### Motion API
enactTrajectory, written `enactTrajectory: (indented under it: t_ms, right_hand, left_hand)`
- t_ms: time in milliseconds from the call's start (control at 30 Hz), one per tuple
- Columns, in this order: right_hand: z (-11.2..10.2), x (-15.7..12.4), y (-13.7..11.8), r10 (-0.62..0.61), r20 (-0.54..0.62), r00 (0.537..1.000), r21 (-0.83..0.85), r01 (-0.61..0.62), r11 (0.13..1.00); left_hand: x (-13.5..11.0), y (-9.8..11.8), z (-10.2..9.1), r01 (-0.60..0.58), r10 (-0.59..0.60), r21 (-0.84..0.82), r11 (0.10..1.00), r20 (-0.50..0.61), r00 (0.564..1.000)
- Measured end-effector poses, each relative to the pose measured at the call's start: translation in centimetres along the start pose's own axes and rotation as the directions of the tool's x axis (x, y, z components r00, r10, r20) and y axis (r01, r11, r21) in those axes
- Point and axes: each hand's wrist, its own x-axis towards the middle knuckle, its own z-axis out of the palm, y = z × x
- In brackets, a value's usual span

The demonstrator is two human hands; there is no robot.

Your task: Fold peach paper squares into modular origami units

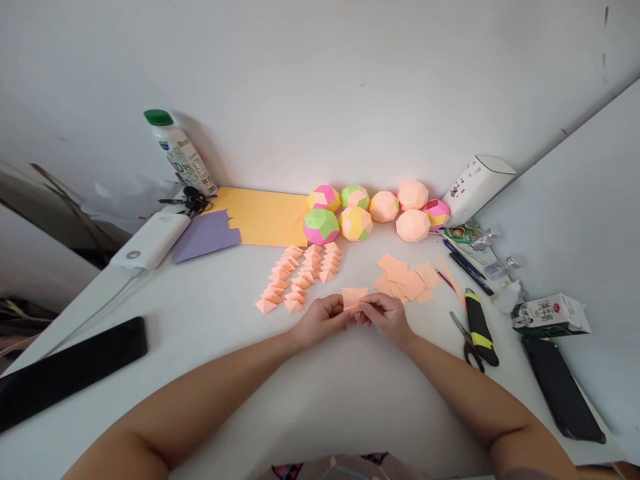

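Head view: peach paper between left hand and right hand, in the pinch of both.

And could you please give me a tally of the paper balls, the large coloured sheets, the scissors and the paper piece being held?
Paper balls: 8
Large sheets (yellow sheet, purple sheet): 2
Scissors: 1
Held paper piece: 1
Total: 12
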Motion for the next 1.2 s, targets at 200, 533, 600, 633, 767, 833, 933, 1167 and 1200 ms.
enactTrajectory:
  t_ms: [200, 533, 600, 633, 767, 833, 933, 1167, 1200]
  right_hand:
    - [0.0, -0.09, 0.1, -0.014, 0.01, 1.0, -0.017, 0.015, 1.0]
    - [0.04, -0.18, 0.51, -0.05, 0.003, 0.999, -0.027, 0.051, 0.998]
    - [0.05, -0.18, 0.6, -0.05, 0.005, 0.999, -0.022, 0.05, 0.999]
    - [0.05, -0.17, 0.63, -0.051, 0.006, 0.999, -0.021, 0.051, 0.998]
    - [0.04, -0.12, 0.61, -0.062, 0.005, 0.998, -0.022, 0.062, 0.998]
    - [0.04, -0.13, 0.54, -0.065, 0.009, 0.998, -0.018, 0.065, 0.998]
    - [0.06, -0.19, 0.4, -0.053, 0.018, 0.998, -0.002, 0.053, 0.999]
    - [-0.15, 0.41, 0.08, 0.09, 0.061, 0.994, 0.193, -0.1, 0.976]
    - [-0.2, 0.53, -0.06, 0.108, 0.093, 0.99, 0.194, -0.124, 0.973]
  left_hand:
    - [-0.02, 0.31, 0.11, -0.007, 0.007, -0.015, 1.0, -0.003, 1.0]
    - [0.04, 0.22, 0.06, 0.017, -0.018, -0.061, 0.998, -0.012, 1.0]
    - [0.02, 0.3, 0.05, 0.018, -0.019, -0.068, 0.998, -0.006, 1.0]
    - [0.01, 0.33, 0.04, 0.018, -0.018, -0.071, 0.997, -0.003, 1.0]
    - [0.06, 0.24, -0.02, 0.006, -0.006, -0.079, 0.997, -0.001, 1.0]
    - [0.1, 0.12, -0.03, 0.002, -0.002, -0.081, 0.997, 0.0, 1.0]
    - [0.13, -0.02, -0.04, 0.006, -0.006, -0.083, 0.997, -0.005, 1.0]
    - [0.2, -0.27, -0.19, -0.001, -0.001, -0.117, 0.993, -0.016, 1.0]
    - [0.22, -0.29, -0.2, 0.005, -0.008, -0.122, 0.993, -0.02, 1.0]
